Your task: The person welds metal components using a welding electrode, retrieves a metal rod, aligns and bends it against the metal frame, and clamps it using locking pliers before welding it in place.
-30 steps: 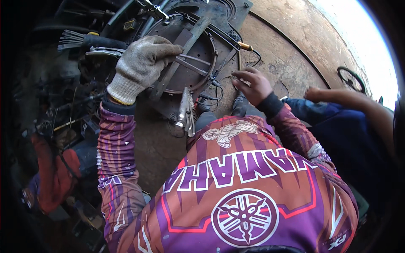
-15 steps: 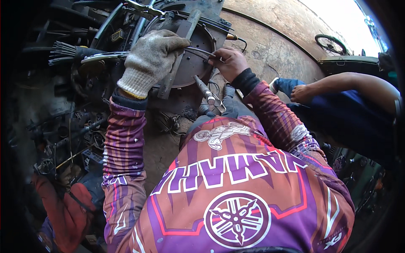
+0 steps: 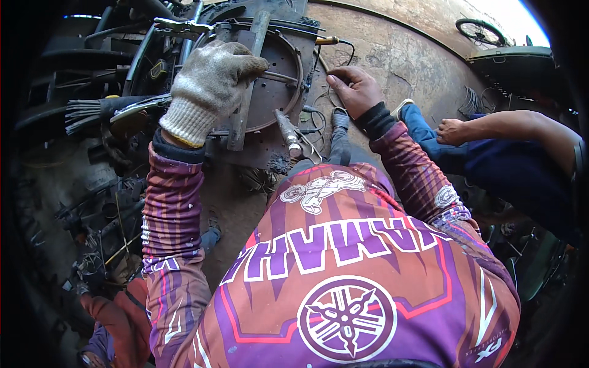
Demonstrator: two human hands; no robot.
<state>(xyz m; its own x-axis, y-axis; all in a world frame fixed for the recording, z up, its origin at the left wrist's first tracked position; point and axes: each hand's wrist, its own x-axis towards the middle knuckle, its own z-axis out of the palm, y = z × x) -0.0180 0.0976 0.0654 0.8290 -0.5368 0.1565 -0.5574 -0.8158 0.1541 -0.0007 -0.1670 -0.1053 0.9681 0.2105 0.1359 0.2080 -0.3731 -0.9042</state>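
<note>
Two hands are seen: the gloved left hand [image 3: 215, 89] is closed, a thin rod [image 3: 282, 78] apparently pinched at its fingertips; by the bare right hand [image 3: 357, 91], half-curled, whether anything is held cannot be told. The one rod is pointed rightward from the left hand, the nearer one, right hand apart. Under it, one flat bar [image 3: 241, 119] and one round ring [image 3: 299, 91] are counted; far off, one wheel [image 3: 480, 32].

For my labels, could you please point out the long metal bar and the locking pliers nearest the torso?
Long metal bar [image 3: 243, 110], head view: on its lower stretch.
Locking pliers [image 3: 287, 132], head view: on the body's middle.
</note>
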